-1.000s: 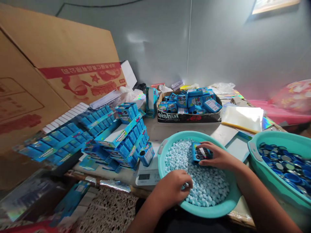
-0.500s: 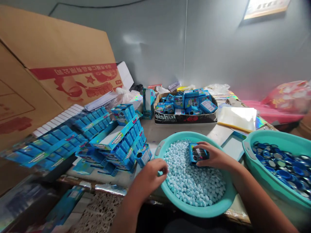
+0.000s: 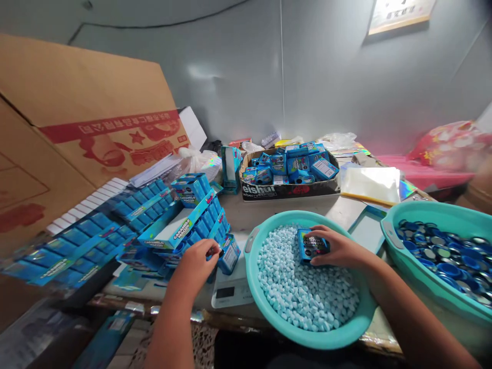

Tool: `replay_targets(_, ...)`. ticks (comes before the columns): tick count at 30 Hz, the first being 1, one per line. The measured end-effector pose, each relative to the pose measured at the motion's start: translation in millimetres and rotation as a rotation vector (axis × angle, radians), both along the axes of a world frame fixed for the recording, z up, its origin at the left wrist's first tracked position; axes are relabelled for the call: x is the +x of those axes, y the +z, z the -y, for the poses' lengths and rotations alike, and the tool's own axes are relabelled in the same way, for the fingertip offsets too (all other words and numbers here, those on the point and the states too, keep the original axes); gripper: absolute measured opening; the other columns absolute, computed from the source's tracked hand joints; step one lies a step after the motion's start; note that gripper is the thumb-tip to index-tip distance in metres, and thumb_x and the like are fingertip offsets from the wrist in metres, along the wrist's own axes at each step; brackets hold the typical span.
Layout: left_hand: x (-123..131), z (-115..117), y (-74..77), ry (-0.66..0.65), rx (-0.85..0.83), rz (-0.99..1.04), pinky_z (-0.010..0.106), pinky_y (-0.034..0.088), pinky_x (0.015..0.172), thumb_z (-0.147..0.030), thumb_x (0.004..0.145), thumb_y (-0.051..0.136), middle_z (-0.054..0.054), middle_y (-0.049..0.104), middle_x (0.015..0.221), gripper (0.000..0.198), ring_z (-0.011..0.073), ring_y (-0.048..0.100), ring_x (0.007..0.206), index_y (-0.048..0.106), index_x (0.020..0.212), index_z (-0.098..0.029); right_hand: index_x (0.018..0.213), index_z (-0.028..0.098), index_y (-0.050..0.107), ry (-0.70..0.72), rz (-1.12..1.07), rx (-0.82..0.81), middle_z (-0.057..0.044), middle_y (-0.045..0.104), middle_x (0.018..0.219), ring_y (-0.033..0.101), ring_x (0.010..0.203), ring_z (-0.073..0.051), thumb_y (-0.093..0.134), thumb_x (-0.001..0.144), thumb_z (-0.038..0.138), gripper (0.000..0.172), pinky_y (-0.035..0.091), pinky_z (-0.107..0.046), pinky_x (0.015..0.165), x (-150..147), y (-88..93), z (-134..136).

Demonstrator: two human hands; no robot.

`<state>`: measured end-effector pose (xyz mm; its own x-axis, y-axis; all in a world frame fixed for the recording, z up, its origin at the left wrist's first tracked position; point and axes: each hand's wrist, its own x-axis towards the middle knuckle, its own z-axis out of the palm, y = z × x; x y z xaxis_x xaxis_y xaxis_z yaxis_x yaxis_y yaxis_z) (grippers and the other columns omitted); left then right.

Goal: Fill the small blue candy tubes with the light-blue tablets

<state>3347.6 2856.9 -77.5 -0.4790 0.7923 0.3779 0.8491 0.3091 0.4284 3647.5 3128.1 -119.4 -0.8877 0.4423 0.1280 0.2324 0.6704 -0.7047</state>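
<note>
My right hand (image 3: 340,248) grips a small blue candy box (image 3: 307,245), which lies flat on the pale blue candies (image 3: 295,287) in a turquoise basin (image 3: 251,271). Thumb and fingers clasp the box's right end. My left hand (image 3: 196,264) is pinched closed at the left edge of another blue candy box (image 3: 230,254). That box stands upright on a white kitchen scale (image 3: 236,296). What the left fingers hold, if anything, is too small to make out. Behind the left hand, display trays of blue candy boxes (image 3: 196,225) are stacked up.
Loose blue boxes fill a black carton (image 3: 292,190) at the back. A second turquoise basin (image 3: 392,230) at right holds blue-rimmed round pieces (image 3: 442,251). More filled trays (image 3: 77,246) and a large cardboard box (image 3: 115,77) stand left. Clear plastic sheets (image 3: 371,183) lie behind the basins.
My left hand has moved left, from over the basin's rim to the box on the scale. My right hand stays on its box among the candies. The view has shifted slightly.
</note>
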Motion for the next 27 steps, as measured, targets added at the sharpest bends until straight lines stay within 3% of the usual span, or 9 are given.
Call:
replay_targets(5, 2.5, -1.6, 2.2, 0.02, -0.061, 0.032, 0.033, 0.046, 0.077, -0.035, 0.08, 0.048, 0.005, 0.067, 0.083, 0.02, 0.021, 0.063, 0.081, 0.061, 0.078, -0.021, 0.133, 0.019, 0.061, -0.013, 0.007, 0.015, -0.014, 0.045, 0.146, 0.047, 0.134, -0.037, 0.078, 0.068, 0.06, 0.079, 0.039, -0.049, 0.116, 1.0, -0.8, 0.2)
replay_targets(11, -0.4, -0.9, 1.0, 0.058, -0.079, 0.069, 0.037, 0.05, 0.083, -0.047, 0.081, 0.052, 0.006, 0.073, 0.092, 0.033, 0.0243, 0.067, 0.086, 0.069, 0.092, -0.021, 0.133, 0.02, 0.06, 0.005, 0.013, 0.002, -0.012, 0.044, 0.147, 0.047, 0.133, -0.034, 0.077, 0.07, 0.061, 0.077, 0.037, -0.046, 0.117, 3.0, -0.6, 0.7)
replay_targets(16, -4.9, -0.6, -6.2, 0.01, -0.017, 0.033, 0.039, 0.051, 0.093, -0.048, 0.082, 0.054, 0.007, 0.076, 0.103, 0.036, 0.0269, 0.069, 0.1, 0.075, 0.092, -0.021, 0.132, 0.021, 0.061, -0.002, 0.006, 0.008, -0.012, 0.046, 0.146, 0.048, 0.133, -0.034, 0.077, 0.069, 0.062, 0.077, 0.038, -0.046, 0.117, 2.3, 1.6, 1.2)
replay_targets(27, -6.4, -1.5, -16.9, -0.049, 0.045, 0.003, 0.041, 0.053, 0.095, -0.046, 0.089, 0.054, 0.007, 0.076, 0.105, 0.036, 0.0252, 0.069, 0.101, 0.077, 0.098, -0.02, 0.137, 0.021, 0.057, 0.011, 0.046, -0.015, -0.012, 0.04, 0.15, 0.044, 0.137, -0.035, 0.075, 0.069, 0.063, 0.081, 0.036, -0.045, 0.118, 2.5, 1.9, 1.2)
